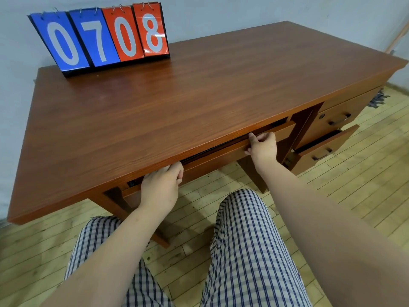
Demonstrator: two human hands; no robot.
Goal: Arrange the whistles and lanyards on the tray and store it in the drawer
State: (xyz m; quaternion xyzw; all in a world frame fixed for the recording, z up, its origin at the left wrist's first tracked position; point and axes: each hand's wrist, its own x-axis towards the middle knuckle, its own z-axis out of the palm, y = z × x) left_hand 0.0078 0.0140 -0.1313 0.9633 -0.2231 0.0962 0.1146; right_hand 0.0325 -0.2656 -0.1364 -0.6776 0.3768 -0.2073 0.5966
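Left hand [161,185]: lower centre, fingers hooked over the wide brown wooden drawer [212,159] front.
Right hand [263,147]: mid-frame, gripping the same edge.
Why: spaced grips probably slide it squarely.

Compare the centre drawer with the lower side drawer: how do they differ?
The centre drawer is wide and shallow; the lower side drawer is narrower, taller-fronted. The left hand and right hand grip the centre drawer; the lower side drawer is untouched. The lower side drawer has a dark handle; the centre drawer shows none. Both stand ajar, same reddish wood.
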